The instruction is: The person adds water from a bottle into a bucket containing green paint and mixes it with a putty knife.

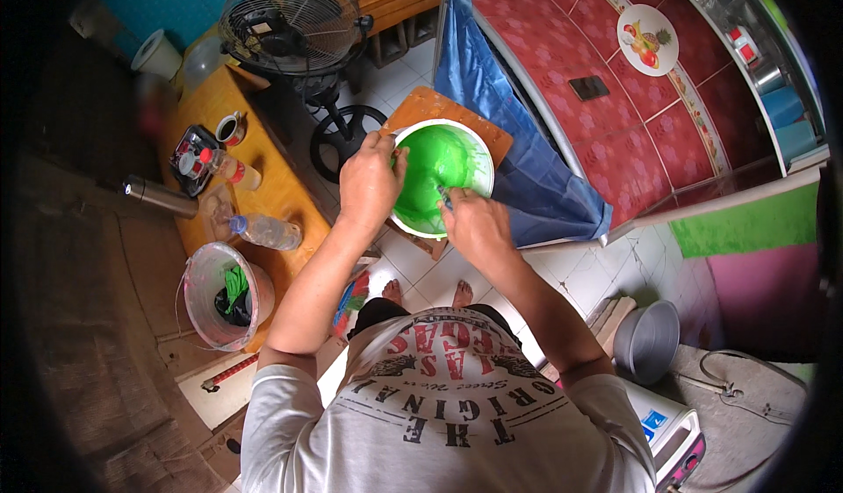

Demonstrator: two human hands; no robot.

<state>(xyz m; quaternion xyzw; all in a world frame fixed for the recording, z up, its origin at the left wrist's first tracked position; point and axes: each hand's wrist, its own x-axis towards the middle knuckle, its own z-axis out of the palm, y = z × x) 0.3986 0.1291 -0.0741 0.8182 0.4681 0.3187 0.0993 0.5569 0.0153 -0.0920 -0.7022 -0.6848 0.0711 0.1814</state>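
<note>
— While the left hand (369, 181) clamps the near-left rim of the white bowl (479, 155), why there?

— To steady it, I'd judge; the bowl of green mix sits on a brown stool (430, 107), at its near edge.

— And the right hand (474, 225)?

— Fingers closed round a thin tool (445, 198) dipping into the green at the bowl's near rim, beside blue cloth (509, 142).

We see a white bowl (442, 179) coated bright green inside, set on an orange-brown board (425, 105). Beside it hangs a blue cloth (509, 142) over a counter (615, 133) of red patterned tiles. Our shirt (439, 423) is white with red and dark lettering. The floor (580, 269) is white tile.
</note>
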